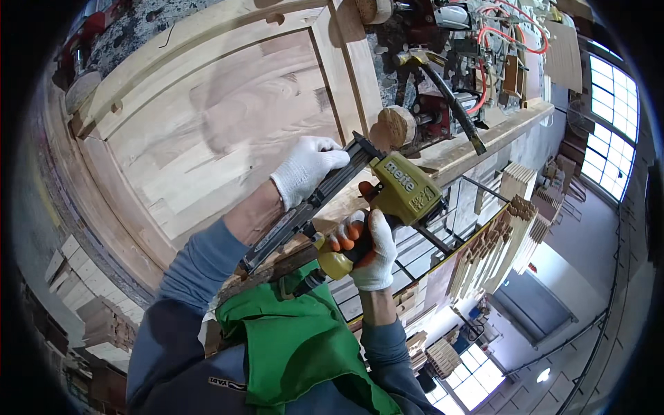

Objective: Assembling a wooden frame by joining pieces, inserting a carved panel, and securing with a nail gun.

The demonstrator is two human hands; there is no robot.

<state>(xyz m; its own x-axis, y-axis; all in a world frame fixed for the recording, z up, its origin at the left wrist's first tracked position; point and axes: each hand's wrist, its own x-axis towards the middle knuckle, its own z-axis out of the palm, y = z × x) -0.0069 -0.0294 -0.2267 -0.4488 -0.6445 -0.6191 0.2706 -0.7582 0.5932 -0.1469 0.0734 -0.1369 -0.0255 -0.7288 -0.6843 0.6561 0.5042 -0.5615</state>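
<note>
My right hand point(375, 254) grips the nailer point(408, 195). Just left of it, my left hand point(306, 170), grip unclear, meets the panel's point(256, 117) near side.

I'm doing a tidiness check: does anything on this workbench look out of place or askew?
Slightly: the hammer lies aslant, its handle reaching over the wooden edge board, and the red hose loops loosely nearby; both look casually left. No spill shows.

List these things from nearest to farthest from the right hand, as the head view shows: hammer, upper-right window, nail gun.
1. Nail gun: gripped in the right hand.
2. Hammer: past the gun, toward the upper right.
3. Upper-right window: far right, beyond the hammer.
</note>
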